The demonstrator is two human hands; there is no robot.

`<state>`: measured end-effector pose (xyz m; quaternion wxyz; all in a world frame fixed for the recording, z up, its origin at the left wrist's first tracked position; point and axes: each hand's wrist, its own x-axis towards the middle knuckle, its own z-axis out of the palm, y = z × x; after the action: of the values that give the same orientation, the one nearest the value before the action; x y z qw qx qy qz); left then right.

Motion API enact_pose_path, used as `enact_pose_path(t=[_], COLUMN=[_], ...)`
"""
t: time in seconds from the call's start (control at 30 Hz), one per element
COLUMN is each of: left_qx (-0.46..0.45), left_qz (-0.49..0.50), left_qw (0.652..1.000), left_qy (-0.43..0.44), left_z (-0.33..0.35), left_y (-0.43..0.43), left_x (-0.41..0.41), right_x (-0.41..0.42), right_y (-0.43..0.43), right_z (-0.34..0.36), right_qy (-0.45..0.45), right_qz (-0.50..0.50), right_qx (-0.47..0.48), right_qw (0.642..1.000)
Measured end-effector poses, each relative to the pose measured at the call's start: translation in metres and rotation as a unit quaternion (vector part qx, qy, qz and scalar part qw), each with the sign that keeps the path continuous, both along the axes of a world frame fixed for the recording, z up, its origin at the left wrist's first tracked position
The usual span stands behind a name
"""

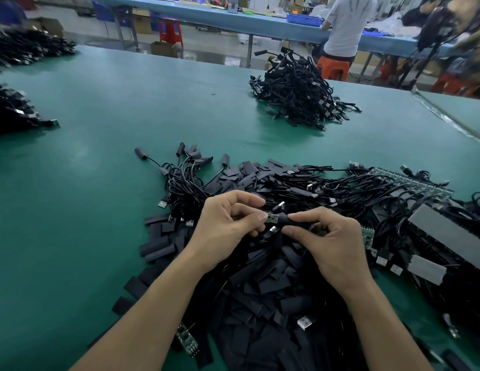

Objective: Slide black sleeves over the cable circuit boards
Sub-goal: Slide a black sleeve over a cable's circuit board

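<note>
Pinching from both sides, the two hands meet over the near heap on the green table (99, 135). The left hand (225, 223) has thumb and forefinger curled tight on the bare end of a small green circuit board (271, 218), the other fingers folded loosely behind. The right hand (330, 242) pinches a black sleeve (283, 222) between thumb tip and forefinger tip, its remaining fingers curled under.

The sleeve lies with its long axis running left to right across the view, dipping slightly toward the right, and its open mouth faces the left hand. The board points the same way along that line: part of it is inside the sleeve, and a short green end with a red spot shows outside the mouth (any print on it is too small to read).

Under the hands lies a heap of loose sleeves (260, 290), flat and black, mixed with black cables (185, 183) ending in silver USB plugs. A row of green boards (410, 180) sits to the right, and one stray board (186, 341) lies beside the left forearm. Farther off on the table stands a pile of sleeved cables (295, 95). Beyond it a person (343, 25) sits on an orange stool (332, 66) at a blue bench
</note>
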<state>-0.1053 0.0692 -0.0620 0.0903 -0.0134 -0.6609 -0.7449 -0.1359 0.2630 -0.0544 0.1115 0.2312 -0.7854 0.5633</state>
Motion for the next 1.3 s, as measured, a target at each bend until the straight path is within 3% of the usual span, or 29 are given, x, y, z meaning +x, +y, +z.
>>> enact_pose_path(t=[0.4, 1.3], left_qx=[-0.082, -0.120], left_qz=[-0.022, -0.023], left_qw=[0.996, 0.993], left_qy=[0.002, -0.001], left_z=[0.0017, 0.0012], left_y=[0.0025, 0.0037], left_x=[0.0029, 0.0036], right_x=[0.0016, -0.0005], right_y=[-0.0017, -0.0010], right_z=[0.0020, -0.0010], right_qy=[0.067, 0.093], right_qz=[0.005, -0.003], right_qx=[0.106, 0.132], right_qw=[0.992, 0.987])
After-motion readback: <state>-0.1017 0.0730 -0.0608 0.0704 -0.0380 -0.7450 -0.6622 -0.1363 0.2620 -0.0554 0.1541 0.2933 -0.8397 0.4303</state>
